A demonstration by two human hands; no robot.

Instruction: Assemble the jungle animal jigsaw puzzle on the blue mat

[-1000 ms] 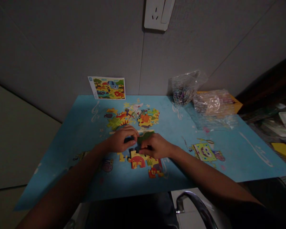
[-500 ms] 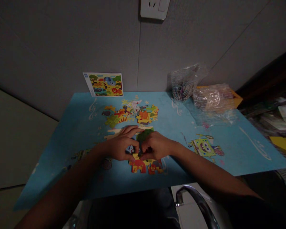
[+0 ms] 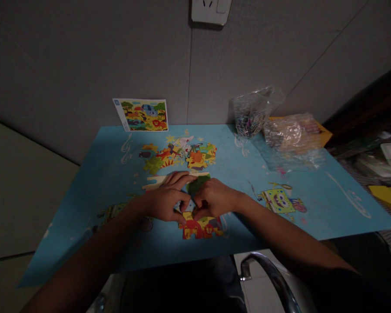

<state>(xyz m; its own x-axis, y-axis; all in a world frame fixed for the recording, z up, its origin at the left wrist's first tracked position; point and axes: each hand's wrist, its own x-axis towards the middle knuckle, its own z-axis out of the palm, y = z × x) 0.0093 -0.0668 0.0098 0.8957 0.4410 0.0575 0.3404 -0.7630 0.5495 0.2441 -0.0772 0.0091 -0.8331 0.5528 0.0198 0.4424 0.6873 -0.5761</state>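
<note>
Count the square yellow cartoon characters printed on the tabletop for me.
2. One yellow character lies just beyond the right forearm; the other character, at the left, is partly covered by the left forearm. More could be hidden under the puzzle pieces.

1. We cannot see the part of the puzzle (image 3: 197, 231) under the left hand (image 3: 168, 201)
2. Whether the right hand (image 3: 217, 198) grips a piece, we cannot tell
3. We find the wall socket (image 3: 211, 11) cut off by the top edge
4. We cannot read the tiny label on the picture card (image 3: 142, 115)
5. We cannot make out what fills the clear bag (image 3: 253, 112)
</note>
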